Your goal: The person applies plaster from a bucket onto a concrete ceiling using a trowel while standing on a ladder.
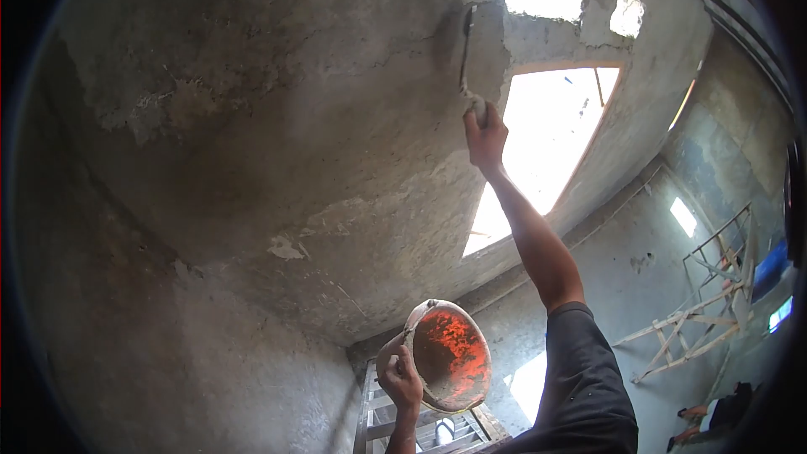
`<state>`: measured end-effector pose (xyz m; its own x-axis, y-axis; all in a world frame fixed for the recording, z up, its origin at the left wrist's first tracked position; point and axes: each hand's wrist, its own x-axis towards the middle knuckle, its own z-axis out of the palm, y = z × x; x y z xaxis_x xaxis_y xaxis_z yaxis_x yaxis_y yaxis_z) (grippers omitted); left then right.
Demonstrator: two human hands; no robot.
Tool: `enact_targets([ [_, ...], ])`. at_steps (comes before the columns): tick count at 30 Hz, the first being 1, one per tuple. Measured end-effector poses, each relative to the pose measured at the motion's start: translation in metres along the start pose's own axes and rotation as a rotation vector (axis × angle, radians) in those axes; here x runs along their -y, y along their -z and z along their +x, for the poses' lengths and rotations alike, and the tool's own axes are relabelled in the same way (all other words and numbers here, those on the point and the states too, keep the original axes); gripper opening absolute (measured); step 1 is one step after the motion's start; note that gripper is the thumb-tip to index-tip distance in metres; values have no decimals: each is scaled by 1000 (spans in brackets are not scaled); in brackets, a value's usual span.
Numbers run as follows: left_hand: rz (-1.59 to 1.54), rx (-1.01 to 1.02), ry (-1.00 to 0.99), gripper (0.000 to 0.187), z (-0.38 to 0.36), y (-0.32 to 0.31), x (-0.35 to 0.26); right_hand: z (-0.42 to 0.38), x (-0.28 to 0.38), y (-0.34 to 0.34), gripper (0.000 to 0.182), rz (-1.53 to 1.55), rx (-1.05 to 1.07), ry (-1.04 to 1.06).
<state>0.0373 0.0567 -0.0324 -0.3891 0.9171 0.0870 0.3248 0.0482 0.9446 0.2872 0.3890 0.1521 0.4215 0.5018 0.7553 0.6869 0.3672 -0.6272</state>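
My right hand (487,141) is raised high and closed around the handle of a plastering trowel (467,46). The trowel's blade appears almost edge-on, against or very close to the grey wall (336,109), left of the large window opening. Low in the view, my left hand (401,384) grips the rim of a bucket (433,328). The bucket is tilted so that its inside faces me; grey residue coats it, with bright orange showing through. How much material lies at its bottom is hard to make out.
A bright window opening (546,130) lies beside my right forearm, with smaller openings above. Below the bucket stands a ladder-like frame (378,403). Wooden scaffolding (693,319) stands at right, and another person (725,410) is at lower right.
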Motion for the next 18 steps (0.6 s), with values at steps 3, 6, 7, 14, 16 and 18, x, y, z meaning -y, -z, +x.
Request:
enact_targets([
  [3,-25,-19,1,53,1,-1,0,8,11,5,34,67,30,-130],
  [6,-33,-20,33,54,0,-3,5,4,11,-2,35,63,41,21],
  [7,-11,-3,56,53,0,-3,6,-1,12,-5,36,-6,31,85],
  [14,22,-124,-189,51,3,-16,45,-23,8,-67,40,-75,-64,74],
  [16,31,-120,-194,50,6,-17,46,-48,10,-75,40,-76,0,69],
  [18,35,-78,-138,49,3,-13,43,-80,7,-64,41,-85,69,69],
])
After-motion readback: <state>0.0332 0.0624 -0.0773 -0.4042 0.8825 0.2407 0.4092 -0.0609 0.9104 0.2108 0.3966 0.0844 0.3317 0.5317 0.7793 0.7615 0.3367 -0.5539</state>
